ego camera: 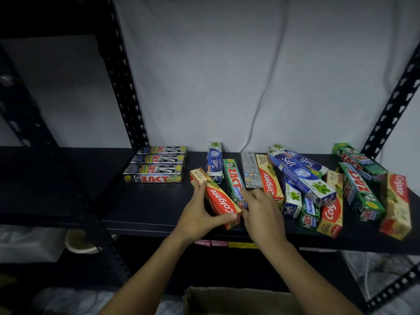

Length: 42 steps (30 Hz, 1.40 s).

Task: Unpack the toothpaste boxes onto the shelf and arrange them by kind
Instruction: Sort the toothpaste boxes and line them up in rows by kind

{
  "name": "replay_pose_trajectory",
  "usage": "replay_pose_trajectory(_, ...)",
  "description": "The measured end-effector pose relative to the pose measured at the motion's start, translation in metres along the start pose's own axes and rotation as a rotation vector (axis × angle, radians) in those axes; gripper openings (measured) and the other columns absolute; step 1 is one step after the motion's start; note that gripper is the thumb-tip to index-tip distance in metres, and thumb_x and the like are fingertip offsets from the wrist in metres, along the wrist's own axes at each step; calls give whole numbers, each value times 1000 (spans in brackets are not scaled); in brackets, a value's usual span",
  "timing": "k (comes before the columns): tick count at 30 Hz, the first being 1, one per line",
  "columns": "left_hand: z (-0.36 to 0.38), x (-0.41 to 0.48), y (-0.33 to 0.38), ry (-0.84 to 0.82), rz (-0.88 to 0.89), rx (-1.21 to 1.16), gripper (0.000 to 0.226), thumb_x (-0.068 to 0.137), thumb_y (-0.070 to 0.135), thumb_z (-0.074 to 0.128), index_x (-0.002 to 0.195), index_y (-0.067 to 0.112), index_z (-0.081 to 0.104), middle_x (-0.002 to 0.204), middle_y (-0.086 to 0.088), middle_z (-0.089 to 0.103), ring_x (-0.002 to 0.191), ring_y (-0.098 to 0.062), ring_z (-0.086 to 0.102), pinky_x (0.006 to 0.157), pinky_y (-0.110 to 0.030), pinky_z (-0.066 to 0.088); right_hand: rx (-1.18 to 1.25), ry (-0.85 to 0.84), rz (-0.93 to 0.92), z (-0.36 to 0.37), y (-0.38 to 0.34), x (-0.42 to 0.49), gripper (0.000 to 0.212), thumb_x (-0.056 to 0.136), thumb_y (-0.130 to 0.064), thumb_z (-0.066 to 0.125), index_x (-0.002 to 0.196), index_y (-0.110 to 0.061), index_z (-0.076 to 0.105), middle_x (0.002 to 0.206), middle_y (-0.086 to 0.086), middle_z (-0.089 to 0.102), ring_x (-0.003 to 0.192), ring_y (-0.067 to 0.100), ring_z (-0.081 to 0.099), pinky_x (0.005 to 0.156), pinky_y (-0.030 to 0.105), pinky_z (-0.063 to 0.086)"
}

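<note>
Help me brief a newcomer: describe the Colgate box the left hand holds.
On the black shelf, find the stacked silver Zact Smokers boxes. Right of them, the left hand grips a red Colgate box. The other Colgate boxes lie further right.

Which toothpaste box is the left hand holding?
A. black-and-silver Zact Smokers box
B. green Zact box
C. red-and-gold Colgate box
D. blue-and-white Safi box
C: the left hand has its thumb and fingers curled in a grip round the red-and-gold cardboard Colgate box.
</note>
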State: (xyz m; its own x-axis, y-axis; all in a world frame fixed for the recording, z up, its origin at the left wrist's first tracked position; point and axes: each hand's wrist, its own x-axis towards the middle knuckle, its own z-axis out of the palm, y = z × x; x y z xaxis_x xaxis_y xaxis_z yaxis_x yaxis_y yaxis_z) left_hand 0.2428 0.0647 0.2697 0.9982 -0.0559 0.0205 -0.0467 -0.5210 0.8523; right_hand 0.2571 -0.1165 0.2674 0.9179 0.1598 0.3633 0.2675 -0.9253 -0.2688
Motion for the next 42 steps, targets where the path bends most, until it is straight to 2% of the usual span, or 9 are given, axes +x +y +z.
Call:
replay_pose_trajectory(3,-6,2,0,-8,-11,4,123,70,51,86,160,30,5,153,19,27,126,1,39,97,-18,36,-149,70,-37,7,-2,18,62,85,-40,74,139,-16,55,134,9,55,126,29,47,100,42,45)
replay_pose_trajectory(7,-17,5,-10,14,-54,-62,106,78,34,83,159,34,14,142,14,46,107,7,50,81,-9,42,-155,-71,-55,22,5,30,84,95,-52,54,156,-6,19,162,13,23,152,27,16,125,42,12)
replay_pose_trajectory(13,-23,16,-14,54,-83,-156,95,85,34,78,159,36,18,152,8,45,123,-2,45,100,-21,41,-145,-80,-69,17,15,15,76,100,-44,40,159,-11,5,166,3,9,153,14,5,125,41,-1)
replay_pose_trajectory(18,-9,13,-16,105,-9,150,83,97,54,53,160,38,1,153,8,46,129,-15,52,99,-29,43,-90,-42,-114,12,21,-4,71,99,-38,42,159,-13,13,163,1,23,151,11,18,125,45,6)
replay_pose_trajectory(22,-3,11,-17,157,19,269,79,99,61,41,160,36,-2,156,7,42,132,-19,51,102,-41,43,-11,87,-148,12,27,-33,63,95,-35,49,152,-12,38,150,3,48,142,11,39,121,42,24)
replay_pose_trajectory(27,-2,12,-20,162,7,292,77,99,61,41,160,36,0,158,6,40,135,-22,49,106,-44,41,234,370,-49,3,26,-50,28,85,-23,75,113,-18,73,98,-7,75,87,11,70,89,35,45)
replay_pose_trajectory(32,-1,13,-20,195,-38,217,79,94,62,51,159,42,10,151,5,49,133,-21,51,107,-43,42,193,221,175,2,10,-50,44,87,-40,69,125,-22,54,119,-3,51,100,15,56,74,30,51)
replay_pose_trajectory(36,-5,12,-19,218,-70,125,85,87,63,62,158,41,20,145,5,56,131,-17,53,107,-38,44,168,128,211,0,8,-46,58,92,-41,64,143,-18,46,124,4,56,110,23,57,84,34,51)
replay_pose_trajectory(42,2,5,-15,232,-93,152,82,87,69,58,156,44,22,141,6,59,129,-17,54,105,-36,45,409,267,289,-20,19,-49,58,84,-40,76,132,-12,63,98,10,73,85,26,68,79,39,58)
